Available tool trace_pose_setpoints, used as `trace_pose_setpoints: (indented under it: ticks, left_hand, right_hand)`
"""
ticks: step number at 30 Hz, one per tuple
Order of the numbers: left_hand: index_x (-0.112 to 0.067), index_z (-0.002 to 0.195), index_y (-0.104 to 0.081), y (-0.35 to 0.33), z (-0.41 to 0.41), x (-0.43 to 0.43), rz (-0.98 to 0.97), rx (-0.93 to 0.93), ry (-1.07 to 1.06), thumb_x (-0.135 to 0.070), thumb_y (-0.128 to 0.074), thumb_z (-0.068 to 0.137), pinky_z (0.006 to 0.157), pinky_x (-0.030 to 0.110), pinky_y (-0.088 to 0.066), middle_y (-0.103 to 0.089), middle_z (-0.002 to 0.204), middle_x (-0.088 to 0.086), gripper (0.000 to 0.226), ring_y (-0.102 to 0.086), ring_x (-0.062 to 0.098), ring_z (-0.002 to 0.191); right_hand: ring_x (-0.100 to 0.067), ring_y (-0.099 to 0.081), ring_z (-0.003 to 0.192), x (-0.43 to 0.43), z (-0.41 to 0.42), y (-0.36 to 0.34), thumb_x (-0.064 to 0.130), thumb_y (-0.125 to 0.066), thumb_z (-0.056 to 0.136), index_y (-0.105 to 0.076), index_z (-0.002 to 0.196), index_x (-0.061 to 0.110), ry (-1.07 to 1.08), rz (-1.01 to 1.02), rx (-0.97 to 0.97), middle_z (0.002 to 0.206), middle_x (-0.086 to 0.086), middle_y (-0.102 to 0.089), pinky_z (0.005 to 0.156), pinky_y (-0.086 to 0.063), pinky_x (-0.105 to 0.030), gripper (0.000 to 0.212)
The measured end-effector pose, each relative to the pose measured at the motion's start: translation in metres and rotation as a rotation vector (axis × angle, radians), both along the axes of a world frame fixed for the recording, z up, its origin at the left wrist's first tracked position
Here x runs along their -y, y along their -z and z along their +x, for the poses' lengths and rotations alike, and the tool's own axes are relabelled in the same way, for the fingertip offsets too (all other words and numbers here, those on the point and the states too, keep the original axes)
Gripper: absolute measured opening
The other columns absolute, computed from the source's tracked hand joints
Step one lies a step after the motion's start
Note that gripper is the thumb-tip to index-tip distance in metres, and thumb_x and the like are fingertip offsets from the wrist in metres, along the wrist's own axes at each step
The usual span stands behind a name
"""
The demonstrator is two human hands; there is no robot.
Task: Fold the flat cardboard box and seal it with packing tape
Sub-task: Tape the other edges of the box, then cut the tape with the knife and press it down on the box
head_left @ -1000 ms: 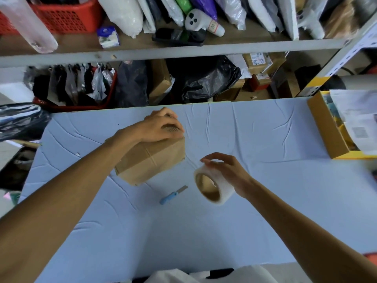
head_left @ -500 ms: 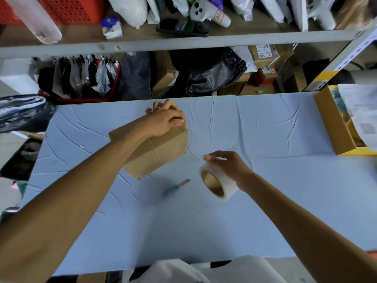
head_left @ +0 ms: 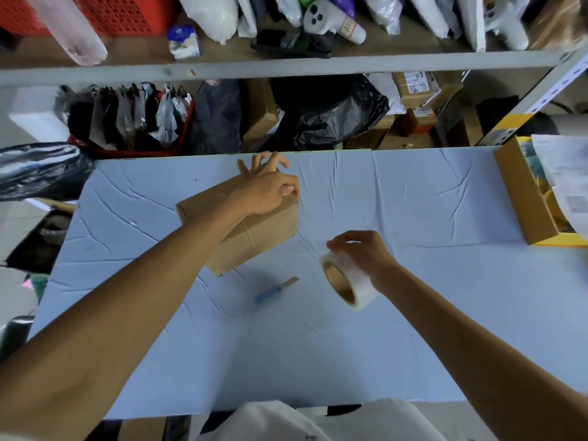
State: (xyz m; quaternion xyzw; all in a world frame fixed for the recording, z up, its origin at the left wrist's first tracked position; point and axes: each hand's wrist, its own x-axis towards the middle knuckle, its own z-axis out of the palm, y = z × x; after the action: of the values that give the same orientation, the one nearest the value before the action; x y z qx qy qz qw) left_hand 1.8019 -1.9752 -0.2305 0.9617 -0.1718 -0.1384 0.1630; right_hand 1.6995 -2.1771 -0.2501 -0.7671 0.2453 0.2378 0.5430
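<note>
A folded brown cardboard box (head_left: 254,237) with a tape seam down its near side sits on the pale blue table (head_left: 413,202), left of centre. My left hand (head_left: 267,192) rests on the box's top at its far right corner. Its fingers spread out past the far edge and its thumb lies at the corner. My right hand (head_left: 362,256) grips a roll of clear packing tape (head_left: 350,281) from above, just off the table and to the right of the box. A small blue-handled cutter (head_left: 275,289) lies between box and roll.
An open yellow-edged carton (head_left: 525,198) with papers stands at the table's right edge. Behind the table, shelves hold black bags (head_left: 324,116), boxes and a red basket (head_left: 127,14). A black bag (head_left: 38,170) lies off the left edge.
The box has gone from tilted to lying farther back on the table. My left hand's fingers have loosened and spread over the far edge. The tape roll stays in my right hand.
</note>
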Motion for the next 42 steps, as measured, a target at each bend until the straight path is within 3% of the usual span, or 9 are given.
trace_pose_setpoints:
  ticks: [4,8,12,17,21,28,33,38,42]
  left_hand:
    - [-0.034,0.099,-0.064,-0.003,-0.011,0.002,-0.067,0.106,0.062,-0.015,-0.045,0.098,0.111,0.042,-0.022,-0.037,0.139,0.001,0.027,-0.031,0.024,0.130]
    - [-0.019,0.105,-0.065,-0.013,-0.043,0.004,-0.343,0.235,-0.029,-0.021,-0.049,0.095,0.082,0.028,-0.048,-0.053,0.115,0.002,0.019,-0.053,0.015,0.101]
    - [-0.017,0.088,-0.062,0.000,-0.100,0.003,-0.446,0.332,0.036,-0.022,-0.053,0.090,0.059,0.023,-0.043,-0.059,0.086,-0.004,0.010,-0.053,0.010,0.066]
    - [-0.016,0.097,-0.061,0.095,-0.146,-0.002,-0.304,0.030,-0.131,-0.029,-0.062,0.087,0.075,0.040,-0.050,-0.057,0.092,-0.002,0.017,-0.055,0.012,0.083]
    - [-0.006,0.105,-0.059,0.140,-0.157,-0.004,-0.183,-0.134,-0.458,-0.034,-0.069,0.082,0.086,0.036,-0.042,-0.054,0.108,0.015,0.037,-0.052,0.030,0.102]
    - [-0.002,0.099,-0.054,0.165,-0.170,0.009,-0.101,-0.066,-0.483,-0.021,-0.057,0.091,0.081,0.041,-0.038,-0.050,0.107,0.020,0.020,-0.047,0.037,0.100]
    - [-0.012,0.096,-0.043,0.132,-0.163,0.007,-0.168,-0.186,-0.367,-0.024,-0.047,0.097,0.066,0.037,-0.040,-0.054,0.087,0.005,0.012,-0.057,0.029,0.085]
    - [-0.019,0.086,-0.052,0.040,-0.138,-0.001,-0.428,0.164,-0.268,-0.025,-0.053,0.094,0.059,0.034,-0.045,-0.057,0.077,-0.004,0.010,-0.054,0.017,0.068]
    - [-0.018,0.082,-0.058,-0.006,-0.110,0.001,-0.479,0.211,-0.288,-0.024,-0.059,0.091,0.056,0.032,-0.045,-0.057,0.072,-0.011,0.010,-0.054,0.011,0.065]
  right_hand:
    - [-0.019,-0.061,0.084,0.001,0.000,0.003,0.026,-0.077,0.077,-0.076,0.080,0.018,0.014,-0.052,0.012,0.090,-0.001,-0.071,0.063,-0.041,-0.023,0.009]
    - [-0.018,-0.059,0.075,0.001,0.000,0.003,0.025,-0.077,0.076,-0.076,0.080,0.017,0.024,-0.072,0.037,0.085,-0.003,-0.069,0.060,-0.039,-0.023,0.009]
    - [-0.021,-0.059,0.078,-0.001,0.001,0.002,0.025,-0.077,0.076,-0.075,0.080,0.018,0.008,-0.072,0.049,0.087,-0.005,-0.070,0.061,-0.040,-0.024,0.009]
    - [-0.018,-0.060,0.079,-0.006,-0.003,0.002,0.024,-0.074,0.077,-0.076,0.085,0.016,-0.002,-0.081,0.045,0.093,-0.005,-0.072,0.062,-0.042,-0.024,0.012]
    - [-0.014,-0.059,0.074,-0.007,-0.008,0.003,0.024,-0.073,0.078,-0.076,0.087,0.015,-0.005,-0.105,0.048,0.091,-0.003,-0.072,0.059,-0.041,-0.022,0.013]
    - [-0.013,-0.058,0.066,-0.012,-0.012,0.003,0.028,-0.075,0.078,-0.073,0.079,0.020,0.003,-0.130,0.079,0.078,0.001,-0.066,0.054,-0.038,-0.021,0.008]
    - [-0.014,-0.059,0.070,-0.012,-0.009,0.000,0.030,-0.075,0.077,-0.075,0.082,0.019,0.005,-0.123,0.088,0.086,0.000,-0.069,0.056,-0.038,-0.022,0.012]
    - [-0.010,-0.057,0.065,-0.011,-0.011,-0.004,0.037,-0.074,0.078,-0.075,0.082,0.019,0.048,-0.134,0.111,0.080,0.004,-0.068,0.055,-0.037,-0.023,0.018]
    - [-0.008,-0.056,0.063,-0.013,-0.012,-0.006,0.036,-0.073,0.078,-0.075,0.081,0.021,0.065,-0.118,0.109,0.074,0.007,-0.065,0.055,-0.038,-0.023,0.016]
